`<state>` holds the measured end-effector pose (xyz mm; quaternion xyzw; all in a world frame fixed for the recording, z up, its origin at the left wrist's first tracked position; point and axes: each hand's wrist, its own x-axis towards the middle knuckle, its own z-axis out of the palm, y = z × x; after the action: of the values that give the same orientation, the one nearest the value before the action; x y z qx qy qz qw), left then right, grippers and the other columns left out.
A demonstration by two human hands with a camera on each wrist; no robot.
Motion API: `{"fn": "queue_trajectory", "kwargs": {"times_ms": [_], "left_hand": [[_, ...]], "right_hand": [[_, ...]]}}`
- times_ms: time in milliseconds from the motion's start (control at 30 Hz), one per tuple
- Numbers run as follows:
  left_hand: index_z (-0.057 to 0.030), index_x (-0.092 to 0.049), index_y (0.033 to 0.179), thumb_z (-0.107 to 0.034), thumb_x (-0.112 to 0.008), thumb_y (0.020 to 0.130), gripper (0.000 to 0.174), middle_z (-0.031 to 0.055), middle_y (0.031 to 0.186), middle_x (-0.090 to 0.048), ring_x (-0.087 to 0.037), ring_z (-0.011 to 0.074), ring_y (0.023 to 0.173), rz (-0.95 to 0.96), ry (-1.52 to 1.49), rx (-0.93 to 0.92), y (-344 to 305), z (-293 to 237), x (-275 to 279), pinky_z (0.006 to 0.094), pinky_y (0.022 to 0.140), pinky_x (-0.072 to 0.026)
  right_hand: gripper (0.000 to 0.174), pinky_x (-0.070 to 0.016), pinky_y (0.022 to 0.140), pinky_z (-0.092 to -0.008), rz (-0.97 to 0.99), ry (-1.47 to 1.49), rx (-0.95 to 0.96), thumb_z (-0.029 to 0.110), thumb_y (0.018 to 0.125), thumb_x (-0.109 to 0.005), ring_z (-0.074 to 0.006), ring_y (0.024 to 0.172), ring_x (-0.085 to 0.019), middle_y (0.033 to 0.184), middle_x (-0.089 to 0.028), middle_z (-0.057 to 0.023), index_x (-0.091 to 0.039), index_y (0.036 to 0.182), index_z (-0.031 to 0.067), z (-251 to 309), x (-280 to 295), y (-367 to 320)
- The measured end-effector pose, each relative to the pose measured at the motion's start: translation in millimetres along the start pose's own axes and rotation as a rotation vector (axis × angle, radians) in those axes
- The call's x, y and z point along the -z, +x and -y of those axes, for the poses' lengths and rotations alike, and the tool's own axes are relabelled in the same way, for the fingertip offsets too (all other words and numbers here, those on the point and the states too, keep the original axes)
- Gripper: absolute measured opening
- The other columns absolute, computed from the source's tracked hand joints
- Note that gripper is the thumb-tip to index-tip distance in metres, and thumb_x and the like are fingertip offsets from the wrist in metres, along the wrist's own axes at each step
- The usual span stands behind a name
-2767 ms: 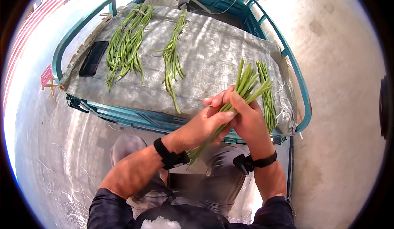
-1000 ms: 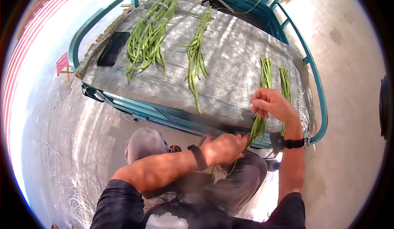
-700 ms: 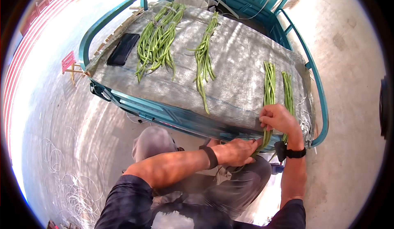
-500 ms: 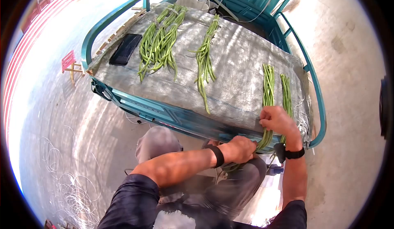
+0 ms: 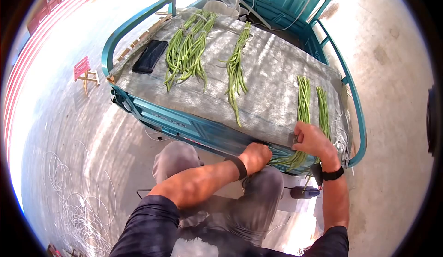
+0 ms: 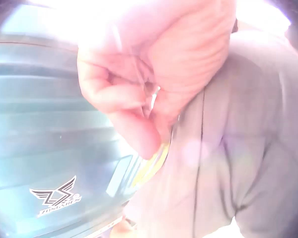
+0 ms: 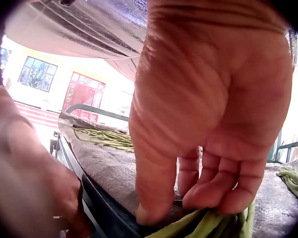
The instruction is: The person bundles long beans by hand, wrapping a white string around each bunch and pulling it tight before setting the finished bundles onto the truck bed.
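A bundle of long green beans lies near the right side of the grey sheet, its lower part bending over the front edge to the left. My right hand is over this bundle; in the right wrist view its bent fingertips rest on the beans, thumb apart. My left hand is above the knee, curled at the bean ends. In the left wrist view, my left hand pinches beside a yellow-green strip, with a thin shiny strand between its fingers. Another bundle lies to the right.
Tied bean bundles and a single bunch lie farther left on the sheet, with a black phone beside them. Teal rails flank the cart. White strands lie on the ground; a pink stool stands left.
The held bundle now lies on the sheet. Over the last half second my left hand has moved left and slightly up, and the lower bean ends bend further left. My right hand has shifted little.
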<state>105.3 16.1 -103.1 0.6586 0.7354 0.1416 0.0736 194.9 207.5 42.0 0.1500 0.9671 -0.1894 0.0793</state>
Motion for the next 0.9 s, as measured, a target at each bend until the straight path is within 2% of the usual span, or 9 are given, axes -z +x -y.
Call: {"fn": "queue_trajectory", "kwargs": {"times_ms": [67,267,367,467,633,667,700,833,900], "left_hand": [[-0.008,-0.076,0.083,-0.011,-0.069,0.082,0.008,0.013,0.087,-0.077,-0.077,0.0286,0.086,-0.081,0.006,-0.07,-8,2,7,0.0383,0.072,-0.0605],[-0.0059,-0.068,0.079,-0.015,-0.07,0.084,0.011,0.0133,0.081,-0.073,-0.073,0.0306,0.078,-0.253,-0.097,-0.151,-15,14,16,0.0423,0.072,-0.0586],[-0.0048,-0.069,0.086,-0.018,-0.071,0.087,0.013,0.0138,0.08,-0.072,-0.073,0.0309,0.078,-0.192,-0.357,-0.217,-15,17,39,0.0415,0.07,-0.0569],[-0.0043,-0.069,0.093,-0.021,-0.073,0.088,0.018,0.014,0.079,-0.071,-0.071,0.0321,0.074,-0.246,-0.725,-0.285,-13,9,70,0.0418,0.067,-0.0534],[-0.0033,-0.067,0.096,-0.014,-0.072,0.095,0.013,0.0092,0.071,-0.065,-0.059,0.0189,0.062,-0.44,-0.997,-0.177,-11,10,108,0.0342,0.061,-0.0467],[-0.0034,-0.066,0.096,-0.013,-0.073,0.096,0.012,0.0076,0.069,-0.063,-0.056,0.0158,0.06,-0.491,-1.047,-0.135,-10,12,111,0.0323,0.059,-0.0452],[-0.0033,-0.065,0.097,-0.009,-0.073,0.098,0.01,0.0032,0.065,-0.059,-0.051,0.0085,0.059,-0.545,-1.003,-0.084,-11,12,119,0.0287,0.056,-0.0424],[-0.0038,-0.064,0.099,-0.007,-0.073,0.097,0.009,0.0011,0.064,-0.058,-0.049,0.0058,0.057,-0.771,-0.968,0.019,-10,14,120,0.0286,0.053,-0.0413],[-0.0038,-0.064,0.098,-0.007,-0.072,0.098,0.009,0.0007,0.064,-0.057,-0.049,0.0054,0.057,-0.793,-1.009,0.025,-10,14,120,0.0279,0.053,-0.0408]], "right_hand": [[0.042,-0.0541,0.067,-0.0385,-0.001,-0.055,0.004,0.002,0.068,-0.089,-0.0257,0.073,-0.068,0.077,-0.066,-0.012,-0.061,0.099,-0.0003,1,-1,-2],[0.047,-0.0538,0.072,-0.0439,-0.004,-0.2,0.066,0.001,0.067,-0.088,-0.035,0.082,-0.068,0.086,-0.066,-0.0153,-0.058,0.102,0.0019,-6,-7,-5],[0.049,-0.0534,0.076,-0.0468,0.0,-0.222,0.091,-0.001,0.066,-0.088,-0.039,0.086,-0.067,0.09,-0.067,-0.0175,-0.056,0.103,0.0021,-6,-7,-8],[0.054,-0.0528,0.08,-0.0505,0.0,-0.233,0.11,-0.002,0.064,-0.089,-0.0445,0.092,-0.067,0.095,-0.067,-0.0206,-0.054,0.105,0.0019,-8,-7,-10],[0.052,-0.052,0.081,-0.0515,-0.026,-0.275,0.154,-0.003,0.065,-0.088,-0.0462,0.097,-0.065,0.098,-0.066,-0.0209,-0.054,0.105,0.0025,-12,-12,-11],[0.053,-0.0522,0.082,-0.0512,-0.009,-0.292,0.14,-0.002,0.065,-0.088,-0.0457,0.097,-0.066,0.099,-0.066,-0.0208,-0.054,0.105,0.0025,-10,-12,-11],[0.053,-0.0524,0.082,-0.0509,0.008,-0.31,0.126,-0.001,0.066,-0.088,-0.0453,0.097,-0.066,0.1,-0.066,-0.0207,-0.055,0.106,0.0024,-8,-11,-11],[0.045,-0.0546,0.075,-0.045,0.12,-0.24,0.126,0.003,0.073,-0.088,-0.0368,0.086,-0.07,0.095,-0.069,-0.0182,-0.059,0.108,0.0004,5,7,-7],[0.039,-0.0535,0.069,-0.0405,0.164,-0.088,0.034,0.006,0.077,-0.086,-0.0298,0.076,-0.069,0.088,-0.071,-0.016,-0.062,0.107,-0.0011,20,24,3]]}}
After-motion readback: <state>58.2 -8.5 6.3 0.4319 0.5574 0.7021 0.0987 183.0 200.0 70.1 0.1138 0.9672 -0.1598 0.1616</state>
